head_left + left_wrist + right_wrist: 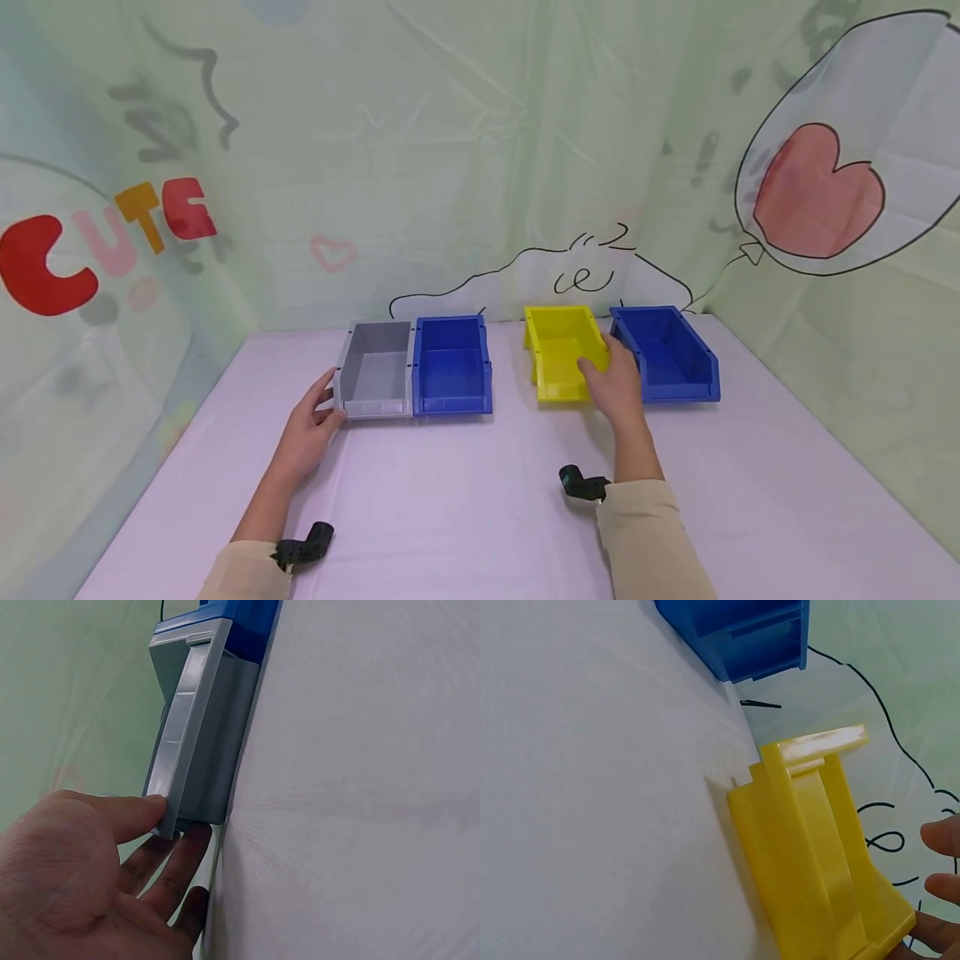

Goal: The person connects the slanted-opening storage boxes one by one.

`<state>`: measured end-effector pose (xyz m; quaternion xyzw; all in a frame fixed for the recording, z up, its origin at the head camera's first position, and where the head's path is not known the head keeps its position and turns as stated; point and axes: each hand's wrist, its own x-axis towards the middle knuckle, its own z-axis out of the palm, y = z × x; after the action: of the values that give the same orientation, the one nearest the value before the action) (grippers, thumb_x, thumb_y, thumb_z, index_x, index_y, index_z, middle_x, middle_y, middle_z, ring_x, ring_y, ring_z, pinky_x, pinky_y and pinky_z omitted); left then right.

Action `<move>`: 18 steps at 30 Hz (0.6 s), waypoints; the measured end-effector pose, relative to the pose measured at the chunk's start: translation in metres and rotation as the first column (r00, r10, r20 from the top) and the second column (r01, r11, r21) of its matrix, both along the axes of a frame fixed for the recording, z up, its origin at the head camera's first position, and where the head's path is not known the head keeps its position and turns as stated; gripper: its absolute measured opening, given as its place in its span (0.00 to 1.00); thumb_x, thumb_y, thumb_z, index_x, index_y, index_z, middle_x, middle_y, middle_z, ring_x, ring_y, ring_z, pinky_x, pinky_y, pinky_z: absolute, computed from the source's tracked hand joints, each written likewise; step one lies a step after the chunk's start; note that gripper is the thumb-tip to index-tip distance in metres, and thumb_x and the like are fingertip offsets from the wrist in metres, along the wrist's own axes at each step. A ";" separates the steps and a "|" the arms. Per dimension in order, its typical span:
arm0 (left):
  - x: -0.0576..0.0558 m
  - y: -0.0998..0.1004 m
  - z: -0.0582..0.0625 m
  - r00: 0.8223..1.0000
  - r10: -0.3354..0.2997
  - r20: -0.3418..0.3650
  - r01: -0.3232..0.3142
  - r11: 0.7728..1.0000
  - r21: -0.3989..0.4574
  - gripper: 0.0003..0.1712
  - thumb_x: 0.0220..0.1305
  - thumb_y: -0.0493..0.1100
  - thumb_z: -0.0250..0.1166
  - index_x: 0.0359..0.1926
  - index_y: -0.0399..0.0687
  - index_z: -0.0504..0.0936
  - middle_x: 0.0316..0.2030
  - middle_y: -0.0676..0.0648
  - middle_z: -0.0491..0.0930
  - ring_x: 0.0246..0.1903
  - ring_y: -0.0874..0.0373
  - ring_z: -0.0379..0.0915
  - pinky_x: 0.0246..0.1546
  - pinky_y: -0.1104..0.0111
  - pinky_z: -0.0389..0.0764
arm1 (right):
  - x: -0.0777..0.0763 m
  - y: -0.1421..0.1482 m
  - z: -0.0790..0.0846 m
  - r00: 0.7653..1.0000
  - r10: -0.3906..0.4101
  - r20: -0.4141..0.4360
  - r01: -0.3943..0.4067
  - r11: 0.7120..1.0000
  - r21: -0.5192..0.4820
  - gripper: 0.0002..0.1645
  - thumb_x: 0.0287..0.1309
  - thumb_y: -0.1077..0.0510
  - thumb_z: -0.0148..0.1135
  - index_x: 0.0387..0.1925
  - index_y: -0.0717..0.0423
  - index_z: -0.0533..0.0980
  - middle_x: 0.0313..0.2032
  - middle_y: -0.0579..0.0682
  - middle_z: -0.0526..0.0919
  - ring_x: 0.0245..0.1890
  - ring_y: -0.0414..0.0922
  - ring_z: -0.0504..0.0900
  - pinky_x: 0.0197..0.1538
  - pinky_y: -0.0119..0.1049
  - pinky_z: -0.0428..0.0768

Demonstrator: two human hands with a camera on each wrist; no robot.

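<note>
**Right hand pinches a yellow bin while left hand steadies a grey one**

The yellow bin (562, 350) stands toward the back of the table (457, 500), in the gap between two blue ones. It is well apart from the left blue bin (452, 375) and just beside the right blue bin (670, 354); I cannot tell whether those two touch, or whether the yellow base sits fully flat.

Handling it well, I'd say, means keeping that one-sided pinch firm and the bin level, since a hold on a single wall could let the far side dip or swing. A slow move, low over the cloth, should spare the neighbours a knock.

The right hand (617, 383) is clamped on the yellow bin's right wall, thumb reaching inside and fingers outside. Its forearm comes in from the near edge, leaning a little to the left.

The left hand (309, 437) pinches the front left corner of the grey bin (377, 375), thumb on the front lip, other fingers at the side and low down. Light pressure there should suffice, as the grey bin sits flush against the left blue one.
</note>
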<state>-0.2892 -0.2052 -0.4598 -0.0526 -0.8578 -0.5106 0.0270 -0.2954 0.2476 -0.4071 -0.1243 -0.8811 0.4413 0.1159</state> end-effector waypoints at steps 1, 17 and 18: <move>0.000 0.000 0.000 1.000 0.001 0.001 -0.001 1.000 0.003 0.42 0.77 0.35 0.55 0.84 0.58 0.48 0.76 0.32 0.60 0.66 0.35 0.73 0.67 0.46 0.75 | 0.000 0.001 -0.001 1.000 -0.003 0.001 0.003 1.000 -0.020 0.43 0.75 0.53 0.54 0.82 0.59 0.49 0.80 0.65 0.54 0.78 0.64 0.55 0.79 0.62 0.56; -0.002 0.000 -0.003 1.000 0.002 0.005 -0.002 1.000 0.009 0.42 0.77 0.36 0.55 0.84 0.58 0.48 0.76 0.32 0.61 0.66 0.34 0.72 0.67 0.45 0.75 | 0.004 0.009 -0.005 0.998 -0.043 0.053 0.053 0.977 -0.207 0.37 0.78 0.51 0.49 0.81 0.56 0.54 0.79 0.62 0.59 0.76 0.60 0.61 0.76 0.54 0.67; -0.002 0.000 -0.003 1.000 0.002 0.005 -0.002 1.000 0.008 0.42 0.77 0.36 0.55 0.84 0.58 0.48 0.76 0.32 0.61 0.66 0.34 0.72 0.67 0.46 0.75 | 0.004 0.009 -0.006 0.997 -0.044 0.058 0.056 0.973 -0.222 0.37 0.79 0.50 0.49 0.81 0.55 0.54 0.78 0.61 0.59 0.76 0.60 0.61 0.76 0.53 0.67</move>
<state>-0.2914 -0.2050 -0.4629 -0.0504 -0.8559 -0.5141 0.0254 -0.2917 0.2567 -0.4127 -0.1704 -0.8253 0.5310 0.0890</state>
